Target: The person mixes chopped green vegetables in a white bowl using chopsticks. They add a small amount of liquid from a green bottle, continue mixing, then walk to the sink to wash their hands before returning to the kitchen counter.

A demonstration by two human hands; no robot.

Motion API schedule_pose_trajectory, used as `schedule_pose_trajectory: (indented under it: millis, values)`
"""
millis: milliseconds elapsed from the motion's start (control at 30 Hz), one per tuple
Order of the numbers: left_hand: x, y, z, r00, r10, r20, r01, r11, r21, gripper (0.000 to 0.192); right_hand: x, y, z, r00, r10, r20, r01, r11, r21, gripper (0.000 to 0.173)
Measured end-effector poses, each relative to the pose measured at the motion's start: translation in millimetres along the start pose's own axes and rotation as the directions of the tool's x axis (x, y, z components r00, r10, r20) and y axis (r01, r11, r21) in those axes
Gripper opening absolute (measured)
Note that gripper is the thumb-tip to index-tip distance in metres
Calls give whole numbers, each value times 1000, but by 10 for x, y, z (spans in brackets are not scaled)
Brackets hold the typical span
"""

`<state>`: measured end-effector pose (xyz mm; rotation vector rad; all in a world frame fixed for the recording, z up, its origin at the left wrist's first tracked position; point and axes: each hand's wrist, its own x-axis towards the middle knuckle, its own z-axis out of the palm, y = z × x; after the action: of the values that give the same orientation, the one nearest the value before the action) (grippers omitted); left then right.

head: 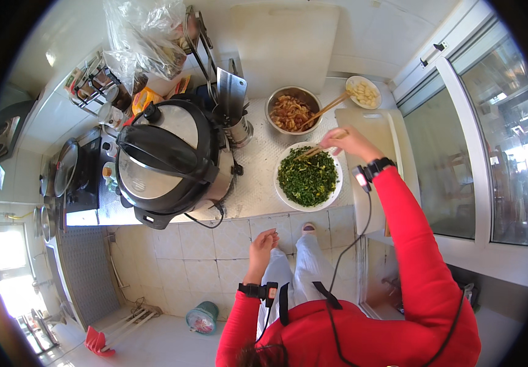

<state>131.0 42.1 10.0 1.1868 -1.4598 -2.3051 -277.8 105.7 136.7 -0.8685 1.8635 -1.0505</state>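
Note:
My right hand (350, 141) grips a pair of wooden chopsticks (315, 150), whose tips rest in chopped green leaves (309, 179) with yellowish bits, heaped in a round white bowl (283, 198). Behind that stands a metal bowl (273, 120) of reddish-brown sliced food (290, 113), with a second pair of wooden chopsticks (329, 109) leaning across its rim. At the back right, a small white dish (378, 102) holds pale sliced pieces (363, 92). My left hand (265, 239) hangs in front of the counter edge, fingers curled and apparently holding nothing.
A large electric pressure cooker (167, 156) stands on the counter's left, its cord drooping over the edge. Beside it, a metal holder (240, 133) carries a cleaver (231, 95). White cutting boards (374, 137) lie at the right, near a sliding window (438, 156). A bin (202, 317) is on the floor.

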Motion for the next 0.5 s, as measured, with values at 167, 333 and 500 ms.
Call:
schedule_pose_trajectory:
  millis: [167,333,500]
  values:
    - [-99,-40,169,996,-21,-85,19,1000,-24,27,706,-194,47,990,33,134,-29,999,-28,18]
    - [-206,-146,422,985,-71,-154,59,995,-78,27,971,-107,-262,979,103,178,-107,994,10,21]
    - [-221,-239,730,983,-94,-158,77,991,-112,27,641,410,-674,984,112,140,-117,993,29,22]
